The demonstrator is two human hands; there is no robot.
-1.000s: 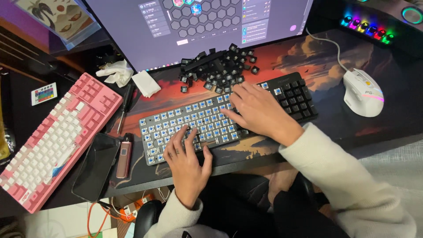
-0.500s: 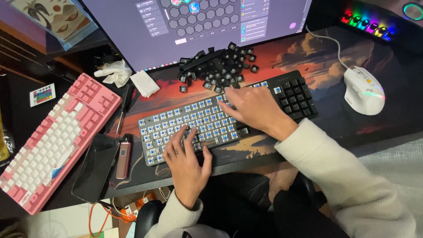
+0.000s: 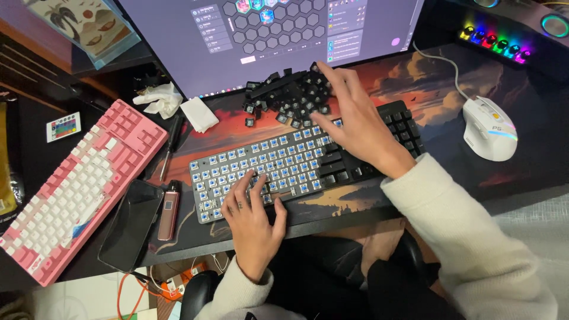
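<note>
Black keyboard [image 3: 308,163] sits mid-desk on the mat, most keycaps off, blue switches showing; only the right end has its black caps on. Left hand [image 3: 252,216] rests on the kbd's lower-left corner, fingers spread flat over the switches, thumb at the front edge, pressing down, not gripping anything. Right hand [image 3: 355,121] stretches over the kbd's top right, fingers [image 3: 332,80] loosely open and reaching into the pile of black keycaps [image 3: 287,95] just behind the kbd, under the monitor [image 3: 272,41]. Fingertips touch the pile; can't tell if a cap is pinched between them.

Going outward: left of the kbd, a dark phone [image 3: 130,225] and a slim reddish device [image 3: 169,210] side by side, a screwdriver [image 3: 170,145] above them. Further left, pink keyboard [image 3: 77,186] lying at an angle. Crumpled tissue [image 3: 159,99] and a white cloth [image 3: 198,114] near the monitor's foot. White mouse [image 3: 489,127] well to the right, w/ cable running up.
</note>
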